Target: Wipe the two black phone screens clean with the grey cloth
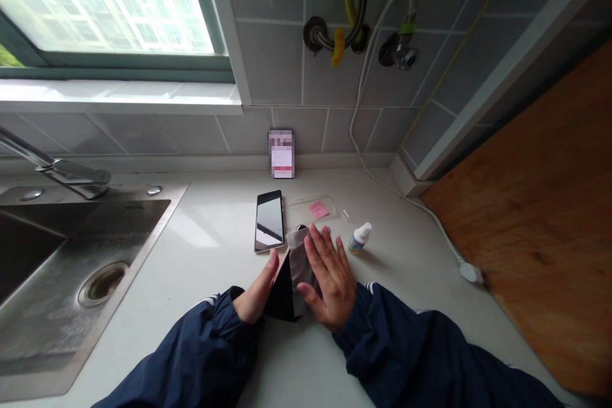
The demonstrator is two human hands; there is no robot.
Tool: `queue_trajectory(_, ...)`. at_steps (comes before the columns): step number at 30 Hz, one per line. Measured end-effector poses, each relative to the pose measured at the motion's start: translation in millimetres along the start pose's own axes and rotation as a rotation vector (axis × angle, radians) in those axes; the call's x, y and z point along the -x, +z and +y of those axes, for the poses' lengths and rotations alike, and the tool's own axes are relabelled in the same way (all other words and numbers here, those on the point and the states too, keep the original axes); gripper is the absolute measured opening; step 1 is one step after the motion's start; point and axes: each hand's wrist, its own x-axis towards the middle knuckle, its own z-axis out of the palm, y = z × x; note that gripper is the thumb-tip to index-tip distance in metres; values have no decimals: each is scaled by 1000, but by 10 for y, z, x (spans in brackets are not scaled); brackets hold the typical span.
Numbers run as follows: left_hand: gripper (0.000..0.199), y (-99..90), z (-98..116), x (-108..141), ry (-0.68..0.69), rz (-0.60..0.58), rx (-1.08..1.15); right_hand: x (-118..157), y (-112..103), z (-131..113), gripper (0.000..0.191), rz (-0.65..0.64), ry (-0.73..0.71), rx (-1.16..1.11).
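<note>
A dark, flat phone-like device (281, 296) is propped at a tilt between my hands. My left hand (255, 293) grips its left edge, thumb pointing up and the other fingers hidden behind it. Over the right part of its face lies a grey cloth (297, 261). My right hand (332, 280) presses flat on this cloth, fingers stretched out and thumb apart. Just beyond, a second phone (269, 222) lies on the counter, its glossy screen reflecting light. To the right of my right hand stands a small white spray bottle (359, 238) with a blue and yellow label.
A clear flat case (299, 205) with a pink slip (318, 210) lies behind my hands. Another phone (282, 154), its lit screen blurred, leans on the tiled wall. The sink (160, 229) is at left, a wooden panel (540, 223) and white cable plug (471, 272) at right.
</note>
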Motion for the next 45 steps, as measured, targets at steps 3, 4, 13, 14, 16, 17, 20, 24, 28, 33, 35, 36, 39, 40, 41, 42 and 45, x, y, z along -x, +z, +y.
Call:
queue_trajectory(3,65,-15,-10,-11,-2,6,-24,1,9,4,69,-2,-3,-25)
queue_trajectory(4,64,-21,-16,-18,4,7,-36,0,11,6,68,-3,-2,-33)
queue_trajectory(13,69,-50,-76,-52,27,-17,-131,-44,-8,16,70,-43,-34,-71)
queue_trajectory(14,70,-41,-72,-52,27,-16,-141,-52,-13,18,70,-49,-41,-73)
queue_trajectory(16,73,-22,-64,-51,27,-3,-159,-67,-25,24,71,-67,-58,-75)
queue_trajectory(17,74,-15,-60,-51,24,4,-166,-74,-30,28,71,-77,-65,-75)
queue_trajectory(20,75,-8,-54,-51,31,7,-153,-86,-45,34,72,-102,-80,-74)
queue_trajectory(24,71,-32,-61,-44,8,13,-52,-94,-61,16,72,-129,-116,-49)
queue_trajectory(28,75,-78,-71,-39,-14,39,31,-98,-79,-18,72,-164,-180,-8)
queue_trajectory(33,80,-145,-79,-33,-9,30,86,-88,-90,-25,73,-208,-227,3)
queue_trajectory(35,80,-167,-81,-27,-39,61,122,-80,-90,-26,73,-222,-240,-2)
queue_trajectory(36,80,-174,-81,-25,-55,91,146,-77,-89,-29,73,-232,-249,-4)
queue_trajectory(39,79,-178,-74,-24,-75,214,209,-70,-88,-46,73,-267,-271,-10)
queue_trajectory(40,77,-175,-70,-24,-74,248,220,-69,-90,-53,73,-279,-275,-12)
queue_trajectory(41,74,-172,-64,-25,-71,275,226,-70,-92,-60,74,-291,-278,-14)
queue_trajectory(42,73,-171,-59,-24,-68,290,230,-72,-96,-65,75,-300,-280,-15)
queue_trajectory(45,74,-177,-45,-18,-71,276,239,-78,-109,-77,77,-333,-285,-20)
